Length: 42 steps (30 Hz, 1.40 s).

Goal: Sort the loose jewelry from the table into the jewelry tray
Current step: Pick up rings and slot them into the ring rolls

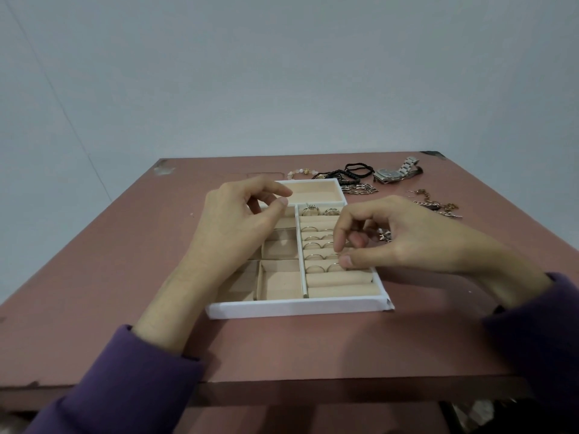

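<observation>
- Pale blank wall rose behind a pinkish desk (94,277) carrying a white jewelry tray (297,306).
- Left hand (232,227) hovered over the tray's open compartments, thumb and forefinger nearly pinched, apparently empty.
- Right hand (388,242) pinched at a ring (333,267) in the padded slots.
- Beyond the right hand lay a watch (395,173), bracelets (357,173) and chains (438,205): light, limp and slippery, probably best lifted mid-length.

Your left hand (233,227) hides the tray's (297,306) left compartments. Your right hand (404,238) covers the right ends of the ring rolls (316,245); whether its fingertips pinch a ring is unclear.
</observation>
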{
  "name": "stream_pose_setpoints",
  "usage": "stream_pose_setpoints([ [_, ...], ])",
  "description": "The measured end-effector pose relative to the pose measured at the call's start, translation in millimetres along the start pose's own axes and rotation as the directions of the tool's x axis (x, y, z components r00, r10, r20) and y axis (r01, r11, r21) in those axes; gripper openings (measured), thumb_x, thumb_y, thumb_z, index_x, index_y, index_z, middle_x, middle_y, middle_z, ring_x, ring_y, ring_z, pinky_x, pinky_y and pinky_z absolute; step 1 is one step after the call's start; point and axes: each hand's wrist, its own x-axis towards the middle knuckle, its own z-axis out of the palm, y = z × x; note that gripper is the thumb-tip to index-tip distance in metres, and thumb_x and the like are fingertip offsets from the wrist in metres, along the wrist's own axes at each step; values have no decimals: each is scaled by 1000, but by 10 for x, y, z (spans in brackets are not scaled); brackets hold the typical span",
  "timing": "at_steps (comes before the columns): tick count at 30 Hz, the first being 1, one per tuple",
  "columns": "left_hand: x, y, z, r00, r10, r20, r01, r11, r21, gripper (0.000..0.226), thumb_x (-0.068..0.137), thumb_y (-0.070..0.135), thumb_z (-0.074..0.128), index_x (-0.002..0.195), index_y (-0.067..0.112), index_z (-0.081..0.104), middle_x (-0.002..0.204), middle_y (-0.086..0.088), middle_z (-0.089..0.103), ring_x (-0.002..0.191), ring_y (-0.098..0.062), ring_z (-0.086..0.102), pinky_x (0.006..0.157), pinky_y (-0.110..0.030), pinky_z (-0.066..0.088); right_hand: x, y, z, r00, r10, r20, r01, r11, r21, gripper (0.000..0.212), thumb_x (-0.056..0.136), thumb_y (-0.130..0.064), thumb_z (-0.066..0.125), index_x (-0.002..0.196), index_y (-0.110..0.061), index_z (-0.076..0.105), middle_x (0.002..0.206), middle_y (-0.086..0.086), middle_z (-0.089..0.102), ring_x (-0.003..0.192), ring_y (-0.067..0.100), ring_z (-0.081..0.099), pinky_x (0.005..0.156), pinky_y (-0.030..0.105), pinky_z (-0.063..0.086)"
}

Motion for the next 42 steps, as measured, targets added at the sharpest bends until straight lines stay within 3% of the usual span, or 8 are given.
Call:
stream_pose_setpoints([
  [11, 16, 86, 2, 1000, 4, 20, -4, 1000, 12, 14, 83, 21, 63, 82, 32, 71, 65, 19, 64, 59, -1, 49, 56, -6, 37, -18, -31, -16, 1000, 5, -8, -4, 999, 52, 9, 77, -15, 74, 79, -19, 66, 65, -7, 50, 60, 5, 42, 59, 18, 37],
  [15, 105, 370, 37, 980, 51, 191, -68, 994, 82, 11, 84, 29, 61, 88, 32, 71, 79, 15, 67, 72, -3, 57, 59, -6, 39, -10, 26, -178, 984, 38, -175, -23, 996, 85, 3, 80, -16, 70, 82, -17, 68, 74, 4, 59, 65, 6, 48, 62, 17, 40],
  [18, 234, 606, 136, 942, 90, 322, -137, 983, 126, 12, 85, 31, 60, 91, 32, 71, 87, 11, 69, 82, -4, 60, 69, -16, 44, -16, 188, -408, 926, 110, -360, -62, 988, 143, 3, 82, -13, 67, 82, -15, 68, 72, -2, 60, 63, 0, 52, 59, 12, 43],
  [21, 390, 760, 334, 905, 117, 410, -183, 975, 127, 14, 85, 25, 61, 95, 26, 71, 88, 5, 70, 82, -9, 62, 69, -16, 45, -22, 444, -672, 851, 169, -498, -163, 985, 57, 6, 82, -16, 67, 80, -21, 69, 73, -3, 63, 64, 4, 55, 64, 15, 45],
  [24, 543, 805, 588, 865, 110, 490, -220, 960, 172, 19, 87, 18, 59, 101, 20, 71, 93, 3, 69, 86, -9, 61, 68, -14, 44, -29, 690, -809, 795, 206, -571, -289, 956, -57, 12, 83, -5, 61, 87, -12, 71, 78, 4, 65, 61, 4, 55, 54, 3, 39],
  [29, 766, 786, 951, 830, 54, 556, -228, 941, 248, 24, 87, 8, 54, 103, 17, 70, 104, -2, 69, 96, -14, 62, 77, -22, 44, -6, 939, -813, 817, 150, -557, -380, 866, -325, 25, 79, -4, 56, 77, -24, 72, 73, -8, 62, 68, 10, 59, 67, 25, 46],
  [36, 870, 726, 1233, 840, -1, 542, -201, 928, 314, 26, 84, 9, 52, 98, 21, 71, 105, -7, 70, 98, -23, 63, 83, -27, 48, 36, 1007, -785, 842, 210, -497, -466, 748, -472, 30, 90, -20, 48, 106, -32, 70, 92, 0, 42, 115, 24, 39, 102, 41, 34],
  [42, 869, 706, 1250, 834, -9, 552, -202, 925, 321, 27, 83, 7, 52, 96, 21, 71, 103, -7, 71, 97, -21, 64, 83, -28, 50, 40, 1011, -784, 855, 194, -480, -442, 756, -482, 36, 85, -11, 46, 98, -33, 72, 83, -4, 41, 111, 25, 42, 98, 39, 36],
])
